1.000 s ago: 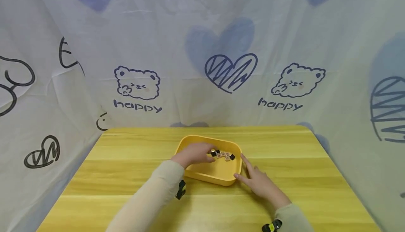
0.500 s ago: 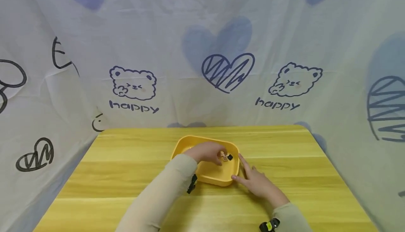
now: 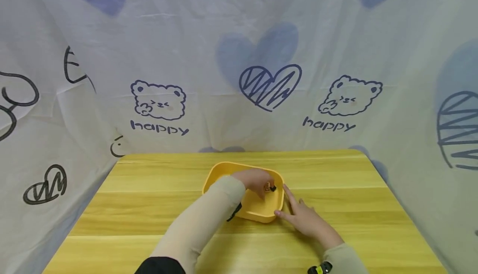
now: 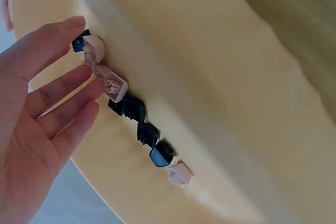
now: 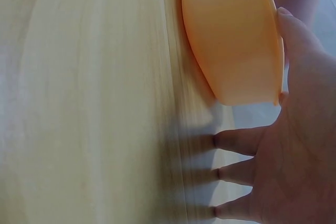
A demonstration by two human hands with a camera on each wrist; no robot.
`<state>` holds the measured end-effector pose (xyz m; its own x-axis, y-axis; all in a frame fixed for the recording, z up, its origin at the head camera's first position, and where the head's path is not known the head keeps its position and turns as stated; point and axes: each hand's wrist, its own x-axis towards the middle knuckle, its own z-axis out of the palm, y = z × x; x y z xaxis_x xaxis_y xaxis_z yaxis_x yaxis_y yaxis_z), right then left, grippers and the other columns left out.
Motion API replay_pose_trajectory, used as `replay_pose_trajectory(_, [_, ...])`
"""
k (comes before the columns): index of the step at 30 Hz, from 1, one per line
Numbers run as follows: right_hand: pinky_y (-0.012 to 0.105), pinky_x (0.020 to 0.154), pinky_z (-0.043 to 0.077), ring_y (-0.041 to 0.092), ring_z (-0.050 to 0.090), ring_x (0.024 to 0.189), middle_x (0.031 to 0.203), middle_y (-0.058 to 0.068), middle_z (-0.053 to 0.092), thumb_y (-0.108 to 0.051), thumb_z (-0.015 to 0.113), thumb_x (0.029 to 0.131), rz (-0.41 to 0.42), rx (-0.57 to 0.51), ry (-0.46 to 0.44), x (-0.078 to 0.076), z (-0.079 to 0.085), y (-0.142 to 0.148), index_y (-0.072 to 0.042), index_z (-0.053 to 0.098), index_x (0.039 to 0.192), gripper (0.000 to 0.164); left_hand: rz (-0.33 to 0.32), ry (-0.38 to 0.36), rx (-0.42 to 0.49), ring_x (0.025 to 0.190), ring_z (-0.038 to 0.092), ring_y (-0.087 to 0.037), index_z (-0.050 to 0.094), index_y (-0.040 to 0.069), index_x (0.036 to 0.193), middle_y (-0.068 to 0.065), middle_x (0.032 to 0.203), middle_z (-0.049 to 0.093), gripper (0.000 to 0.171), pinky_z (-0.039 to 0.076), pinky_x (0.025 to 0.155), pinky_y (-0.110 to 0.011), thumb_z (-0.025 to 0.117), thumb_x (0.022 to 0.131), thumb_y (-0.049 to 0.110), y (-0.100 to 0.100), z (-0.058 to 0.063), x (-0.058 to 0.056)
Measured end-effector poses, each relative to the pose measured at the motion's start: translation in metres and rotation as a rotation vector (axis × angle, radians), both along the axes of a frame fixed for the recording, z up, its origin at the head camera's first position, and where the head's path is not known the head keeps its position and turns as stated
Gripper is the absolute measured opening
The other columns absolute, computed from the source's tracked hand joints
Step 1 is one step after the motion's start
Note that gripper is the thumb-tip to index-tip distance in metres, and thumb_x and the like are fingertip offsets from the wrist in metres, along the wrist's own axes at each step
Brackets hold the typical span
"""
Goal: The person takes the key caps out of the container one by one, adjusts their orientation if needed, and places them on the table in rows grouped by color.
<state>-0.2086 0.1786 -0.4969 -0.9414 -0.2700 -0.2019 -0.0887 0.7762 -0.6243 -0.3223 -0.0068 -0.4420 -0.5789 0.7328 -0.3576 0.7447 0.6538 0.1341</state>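
A yellow plastic bin [image 3: 257, 216] stands on the table, with small black and pale pink keycaps [image 4: 148, 134] in a crooked row along the foot of one wall. My left hand [image 3: 254, 180] reaches inside it from the left. In the left wrist view its fingers, fairly straight, lie at the upper end of the row, with fingertips at a pink keycap [image 4: 114, 86]. The thumb is beside a dark blue keycap [image 4: 80, 41] there. My right hand [image 3: 308, 221] spreads at the bin's right end, thumb and index finger touching the rim; its other fingertips touch the table.
The wood-grain table [image 3: 149, 207] extends around the bin on all sides. Behind and beside it hangs a pale cloth [image 3: 209, 79] printed with hearts and bears. A dark strap [image 3: 320, 268] sits on the right sleeve.
My left hand has moved rightward inside the bin, along the row of keycaps to its right end. The right hand has stayed at the rim.
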Motion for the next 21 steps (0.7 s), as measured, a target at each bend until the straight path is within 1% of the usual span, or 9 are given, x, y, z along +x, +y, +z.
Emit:
replay_pose_trajectory(4, [0.075,0.102,0.005,0.055,0.016,0.137,0.150,0.024,0.035,-0.062,0.049,0.093,0.002,-0.006,-0.005,0.001,0.003,0.000,-0.031,-0.002,0.157,0.088,0.022,0.022,-0.041,0.103,0.060,-0.010,0.063,0.014,0.125,0.004,0.116,0.065,0.046,0.047,0.090,-0.024,0.079,0.083,0.024,0.003,-0.003,-0.004])
replay_pose_trajectory(7, [0.075,0.102,0.005,0.055,0.017,0.137,0.150,0.025,0.034,-0.062,0.049,0.093,0.000,-0.003,0.000,0.002,0.003,0.001,-0.030,-0.002,0.157,0.088,0.024,0.026,-0.048,0.102,0.059,-0.009,0.065,0.016,0.124,0.006,0.114,0.065,0.044,0.047,0.088,-0.024,0.079,0.083,0.024,0.006,-0.007,-0.008])
replay_pose_trajectory(11, [0.075,0.103,0.006,0.055,0.017,0.137,0.150,0.026,0.033,-0.062,0.049,0.093,-0.007,0.003,0.012,0.002,0.001,0.002,-0.029,-0.001,0.157,0.088,-0.007,0.025,-0.050,0.093,0.058,-0.006,0.068,0.017,0.119,0.008,0.106,0.065,0.038,0.048,0.082,-0.022,0.079,0.083,0.022,0.010,-0.012,-0.011])
replay_pose_trajectory(13, [0.075,0.103,0.006,0.055,0.018,0.137,0.150,0.026,0.034,-0.061,0.049,0.094,-0.007,0.005,0.018,0.002,0.001,0.002,-0.029,-0.001,0.157,0.088,-0.026,0.025,-0.048,0.083,0.056,-0.005,0.070,0.017,0.111,0.008,0.096,0.065,0.028,0.047,0.075,-0.021,0.078,0.084,0.018,0.012,-0.015,-0.012])
replay_pose_trajectory(16, [0.075,0.102,0.006,0.055,0.017,0.137,0.149,0.026,0.035,-0.060,0.050,0.094,-0.004,-0.004,0.020,0.002,0.001,0.001,-0.028,-0.001,0.158,0.088,-0.057,0.035,-0.050,0.073,0.049,-0.007,0.071,0.018,0.098,0.008,0.081,0.060,0.015,0.043,0.066,-0.021,0.075,0.085,0.011,0.012,-0.019,-0.013])
replay_pose_trajectory(18, [0.075,0.102,0.006,0.055,0.017,0.137,0.148,0.026,0.036,-0.059,0.050,0.094,-0.003,-0.011,0.020,0.002,0.002,0.001,-0.027,-0.001,0.158,0.088,-0.074,0.043,-0.052,0.069,0.047,-0.008,0.070,0.019,0.092,0.008,0.075,0.056,0.014,0.041,0.064,-0.022,0.073,0.085,0.007,0.013,-0.021,-0.013])
replay_pose_trajectory(21, [0.075,0.103,0.005,0.055,0.017,0.137,0.148,0.027,0.036,-0.059,0.051,0.094,-0.002,-0.020,0.014,0.002,0.002,0.000,-0.027,-0.001,0.158,0.088,-0.094,0.057,-0.063,0.069,0.048,-0.008,0.068,0.019,0.090,0.009,0.075,0.056,0.015,0.041,0.064,-0.022,0.072,0.086,0.005,0.013,-0.021,-0.011])
